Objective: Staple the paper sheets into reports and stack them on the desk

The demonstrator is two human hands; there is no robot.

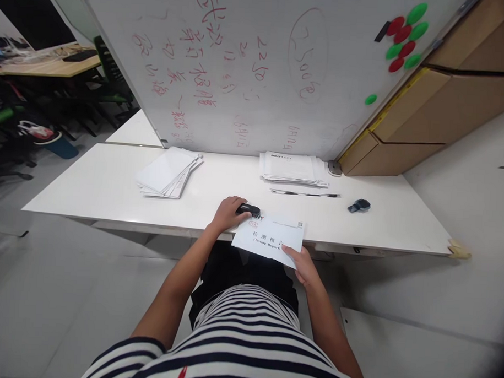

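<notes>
My left hand point(227, 214) is closed around a black stapler point(250, 210) near the front edge of the white table. The stapler lies at the upper left corner of a paper testing report point(271, 234), and my left thumb reaches over that corner. Whether the stapler's jaws enclose the paper cannot be made out. My right hand point(306, 266) grips the report at its lower right, with the thumb on top and the fingers underneath. The sheet hangs partly over the table edge, in front of my body.
On the white table point(219, 179) lie a fanned paper stack point(165, 172) to the left and another stack point(292, 168) at the back. A thin black-and-white strip point(305, 193) and a dark watch-like object point(359, 205) are to the right. Behind stands a whiteboard point(263, 112), beside cardboard boxes point(424, 107).
</notes>
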